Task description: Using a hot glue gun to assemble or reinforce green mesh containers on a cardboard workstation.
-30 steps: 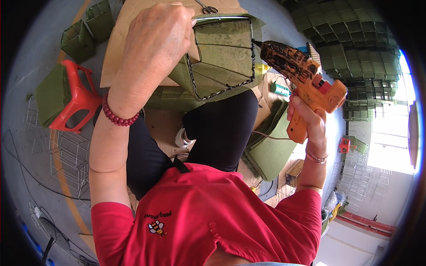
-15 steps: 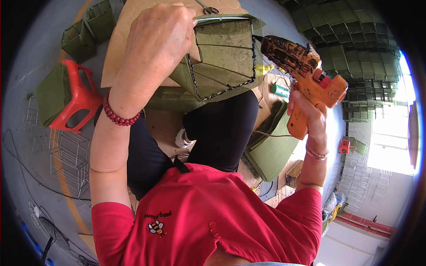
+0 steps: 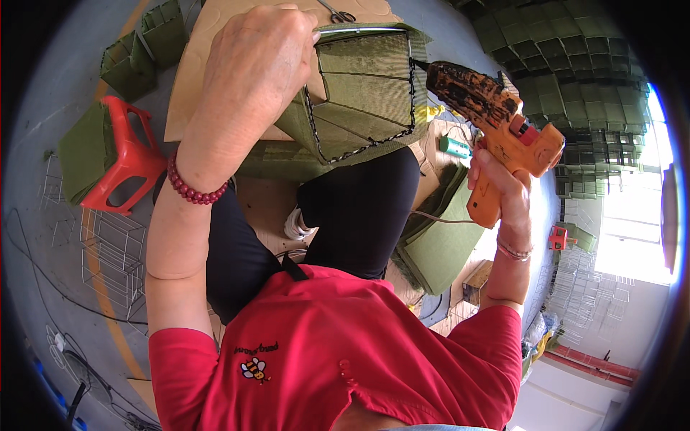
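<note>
Gripping the wire frame (image 3: 412, 100) at its upper left corner, the left hand (image 3: 255, 61) is closed, its thumb and fingers pinching the rim from above; head view, seen from over the seated person's lap. The frame, with its green mesh (image 3: 366, 75), lies just beyond the knees, tilted, its open face toward the wearer. Dark beads (image 3: 338, 156) run along the left, lower and right edges, while the upper edge shows pale and bare. The right hand (image 3: 507, 183) is wrapped around the handle of an orange glue gun (image 3: 496, 115), whose black nozzle (image 3: 421, 65) points at the upper part of the right edge; whether the tip touches the wire cannot be told from this angle. Good practice here would call for a firm corner hold, mesh drawn flat against the wire, the nozzle close and slanted, and an even pace with steady pressure, so that the bead neither gaps nor clots. Fingertips are best kept clear of fresh glue, and the cable (image 3: 442, 220) slack. Around the work: scissors (image 3: 341, 16) on cardboard (image 3: 183, 115), green sheets (image 3: 445, 244) to the right, and a red stool (image 3: 136, 159) to the left.
</note>
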`<action>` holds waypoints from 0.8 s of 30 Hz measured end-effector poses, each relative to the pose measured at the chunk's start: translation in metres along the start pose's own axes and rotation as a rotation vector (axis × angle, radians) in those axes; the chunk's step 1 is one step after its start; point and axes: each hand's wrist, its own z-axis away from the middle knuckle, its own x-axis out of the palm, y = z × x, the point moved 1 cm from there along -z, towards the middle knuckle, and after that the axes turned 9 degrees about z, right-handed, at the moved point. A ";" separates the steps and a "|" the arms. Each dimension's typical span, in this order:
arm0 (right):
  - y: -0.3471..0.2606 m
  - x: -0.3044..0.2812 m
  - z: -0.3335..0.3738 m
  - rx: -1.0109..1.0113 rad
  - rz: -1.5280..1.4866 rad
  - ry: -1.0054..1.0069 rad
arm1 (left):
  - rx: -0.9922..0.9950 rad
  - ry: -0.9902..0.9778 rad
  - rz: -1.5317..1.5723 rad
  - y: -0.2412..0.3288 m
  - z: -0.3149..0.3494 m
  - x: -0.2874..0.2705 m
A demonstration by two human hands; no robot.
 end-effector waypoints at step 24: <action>0.010 -0.003 0.018 0.072 -0.001 -0.038 | 0.022 0.023 0.002 -0.002 0.000 0.001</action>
